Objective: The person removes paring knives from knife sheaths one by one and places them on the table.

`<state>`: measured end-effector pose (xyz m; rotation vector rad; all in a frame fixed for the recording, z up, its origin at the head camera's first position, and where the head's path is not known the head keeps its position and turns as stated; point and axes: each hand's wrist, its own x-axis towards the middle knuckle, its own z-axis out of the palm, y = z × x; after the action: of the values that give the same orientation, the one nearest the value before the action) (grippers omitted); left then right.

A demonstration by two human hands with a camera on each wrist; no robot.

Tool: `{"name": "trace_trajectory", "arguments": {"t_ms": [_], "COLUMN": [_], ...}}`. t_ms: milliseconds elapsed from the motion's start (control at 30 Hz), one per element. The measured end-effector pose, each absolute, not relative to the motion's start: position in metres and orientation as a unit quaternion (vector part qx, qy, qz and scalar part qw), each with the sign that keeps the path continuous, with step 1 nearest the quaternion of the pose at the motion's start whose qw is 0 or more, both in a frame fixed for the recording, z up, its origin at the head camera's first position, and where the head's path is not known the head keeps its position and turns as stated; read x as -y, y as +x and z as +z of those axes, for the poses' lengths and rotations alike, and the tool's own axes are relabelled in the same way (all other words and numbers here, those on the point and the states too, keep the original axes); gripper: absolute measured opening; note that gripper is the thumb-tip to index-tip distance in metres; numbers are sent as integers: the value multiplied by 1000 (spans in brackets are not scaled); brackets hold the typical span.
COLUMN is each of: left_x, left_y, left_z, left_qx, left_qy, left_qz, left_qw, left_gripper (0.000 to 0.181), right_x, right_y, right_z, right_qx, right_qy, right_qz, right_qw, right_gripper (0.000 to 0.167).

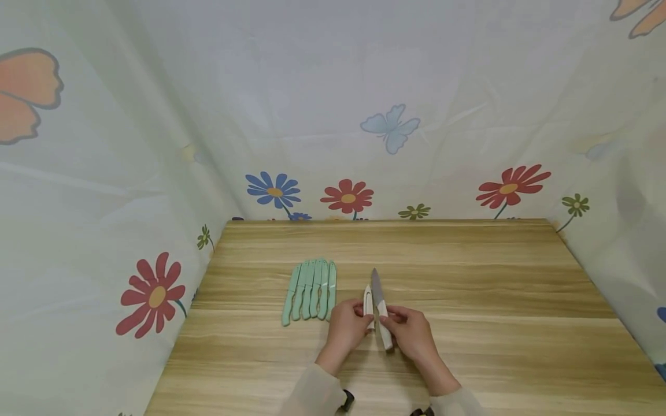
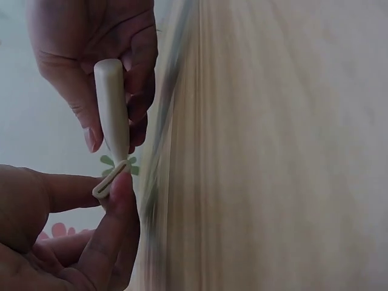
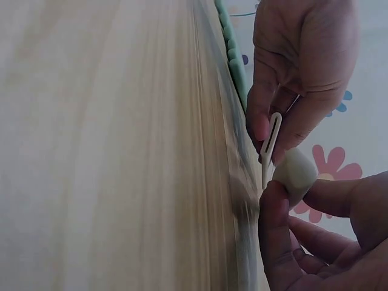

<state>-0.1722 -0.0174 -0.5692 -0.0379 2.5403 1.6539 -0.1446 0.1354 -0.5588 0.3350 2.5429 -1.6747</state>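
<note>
Pale-sleeved left hand [image 1: 346,327] pinches a slotted, off-white sheath [image 1: 367,298]; right hand [image 1: 413,335], a grey-bladed, white-handled knife [image 1: 382,310] just right of the sheath. Mint-green knives [image 1: 309,278] lie on the wood-grain counter [image 1: 478,300], left of the sheath.

Tbl [image 1: 520,300] free R of hands [image 1: 347,326] [image 1: 413,335], grn knives [image 1: 315,289] block L.
</note>
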Motion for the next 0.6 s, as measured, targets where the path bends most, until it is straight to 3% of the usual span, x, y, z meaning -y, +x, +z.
{"name": "trace_trajectory", "arguments": {"t_ms": [600], "left_x": [2], "left_y": [-194], "left_z": [-570], "left_qx": [-896], "left_qy": [32], "left_qz": [442], "left_qw": [34], "left_gripper": [26], "right_x": [-138], "right_y": [-166], "right_z": [-559], "right_qx": [-872], "right_qy": [93], "right_qz": [-480], "right_qw": [2], "right_gripper": [33]}}
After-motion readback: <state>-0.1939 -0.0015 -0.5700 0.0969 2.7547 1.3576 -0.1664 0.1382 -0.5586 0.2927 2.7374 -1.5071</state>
